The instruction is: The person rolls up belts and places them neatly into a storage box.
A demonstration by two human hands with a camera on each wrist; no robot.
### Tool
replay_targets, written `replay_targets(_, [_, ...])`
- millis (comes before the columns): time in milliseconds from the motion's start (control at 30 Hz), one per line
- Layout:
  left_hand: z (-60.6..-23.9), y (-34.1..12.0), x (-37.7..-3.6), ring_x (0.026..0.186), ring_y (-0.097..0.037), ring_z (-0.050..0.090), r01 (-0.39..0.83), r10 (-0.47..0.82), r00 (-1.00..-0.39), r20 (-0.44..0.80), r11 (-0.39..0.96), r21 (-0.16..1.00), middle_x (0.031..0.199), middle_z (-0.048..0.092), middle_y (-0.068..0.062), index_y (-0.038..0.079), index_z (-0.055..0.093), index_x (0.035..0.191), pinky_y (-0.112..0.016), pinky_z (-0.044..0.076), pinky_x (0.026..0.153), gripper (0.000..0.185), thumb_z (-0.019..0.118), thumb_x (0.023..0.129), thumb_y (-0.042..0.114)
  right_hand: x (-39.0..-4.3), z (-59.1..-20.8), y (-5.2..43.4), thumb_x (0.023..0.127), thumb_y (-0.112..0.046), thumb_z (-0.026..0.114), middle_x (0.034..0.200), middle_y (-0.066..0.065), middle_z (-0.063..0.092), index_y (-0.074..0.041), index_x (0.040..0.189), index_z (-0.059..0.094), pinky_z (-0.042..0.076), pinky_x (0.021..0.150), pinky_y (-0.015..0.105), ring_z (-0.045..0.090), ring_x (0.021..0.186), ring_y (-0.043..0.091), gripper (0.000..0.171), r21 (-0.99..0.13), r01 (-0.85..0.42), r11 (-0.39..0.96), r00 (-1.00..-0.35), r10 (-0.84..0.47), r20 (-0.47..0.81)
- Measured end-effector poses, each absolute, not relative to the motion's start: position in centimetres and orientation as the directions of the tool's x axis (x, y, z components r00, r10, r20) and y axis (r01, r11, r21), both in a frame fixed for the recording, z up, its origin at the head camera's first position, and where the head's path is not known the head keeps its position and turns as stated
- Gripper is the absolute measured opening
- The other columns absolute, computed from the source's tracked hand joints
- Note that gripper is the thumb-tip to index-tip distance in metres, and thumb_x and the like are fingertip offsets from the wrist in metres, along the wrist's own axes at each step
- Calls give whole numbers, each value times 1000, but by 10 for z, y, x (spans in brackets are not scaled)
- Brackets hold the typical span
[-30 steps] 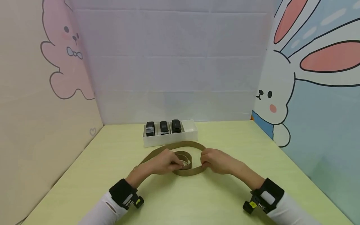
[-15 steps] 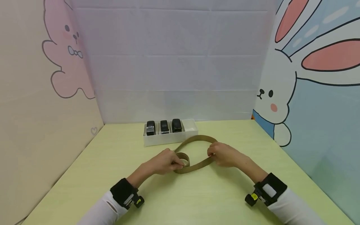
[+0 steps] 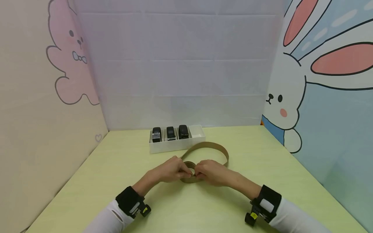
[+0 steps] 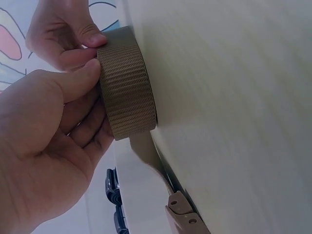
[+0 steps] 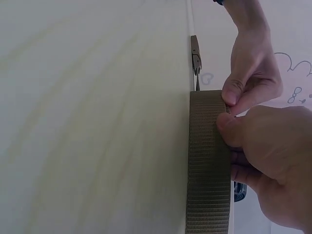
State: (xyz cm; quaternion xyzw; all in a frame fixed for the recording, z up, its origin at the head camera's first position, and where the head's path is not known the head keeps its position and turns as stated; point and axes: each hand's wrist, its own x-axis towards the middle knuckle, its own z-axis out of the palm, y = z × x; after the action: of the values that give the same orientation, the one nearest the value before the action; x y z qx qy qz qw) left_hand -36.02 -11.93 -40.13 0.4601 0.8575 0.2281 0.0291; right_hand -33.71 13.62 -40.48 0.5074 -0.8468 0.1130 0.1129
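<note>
Head view shows both forearms reaching in over the yellow-green table point(image 3: 87, 181), the hands meeting at a small coil of tan webbing belt point(image 3: 189, 168). The left hand point(image 3: 169, 170) has its thumb and fingers curled onto the coil from the left, pinching it; in the left wrist view that thumb point(image 4: 78, 80) presses flat on the woven outer face of the roll point(image 4: 127, 87), most likely to keep the wound turns from springing loose. The right hand point(image 3: 211, 172) closes on the same coil from the right, thumb and forefinger pinching the band's edge, as the right wrist view shows with the thumb point(image 5: 234, 129) laid over the strap point(image 5: 208, 161). This grip from both sides looks meant to hold the roll tight and standing on its edge on the table. So the coil sits directly between the two sets of fingertips, touching both.

Just beyond the hands, the unrolled tail of the belt sweeps out in an open loop point(image 3: 221, 150) to the right and back. Its free end carries a plastic buckle piece point(image 4: 183, 214).

Farther back stands a white tray point(image 3: 175, 146) with three dark rolled items point(image 3: 170, 132) in a row, its right compartment bare. Cartoon rabbit panels wall in the table.
</note>
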Motion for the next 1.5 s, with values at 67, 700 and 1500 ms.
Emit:
replay_targets(67, [-401, -118, -360, 67, 7, 45, 785, 814, -559, 160, 457, 417, 88, 84, 2, 11, 92, 105, -13, 38, 65, 12, 80, 105, 10, -337, -405, 140, 100, -2, 82, 96, 1, 80, -11, 98, 80, 61, 83, 25, 74, 91, 14, 9, -67, -884, 462, -460, -836, 298])
replay_targets(700, [-406, -114, -352, 76, 12, 60, 769, 810, -568, 144, 460, 445, 102, 89, 2, 12, 92, 110, -12, 49, 69, 12, 82, 104, 13, -332, -410, 147, 88, -9, 97, 100, 1, 74, -10, 97, 78, 58, 83, 23, 66, 94, 12, 21, 4, -916, 401, -351, -807, 474])
replay_targets(1500, [-406, -149, -400, 139, -32, 70, 808, 802, -536, 262, 578, -117, 147, 77, -10, 16, 90, 110, -46, 57, 118, 31, 78, 98, -10, -336, -407, 139, 92, 0, 89, 107, 1, 83, -10, 98, 84, 64, 96, 28, 79, 107, 16, 12, -49, -930, 365, -358, -864, 353])
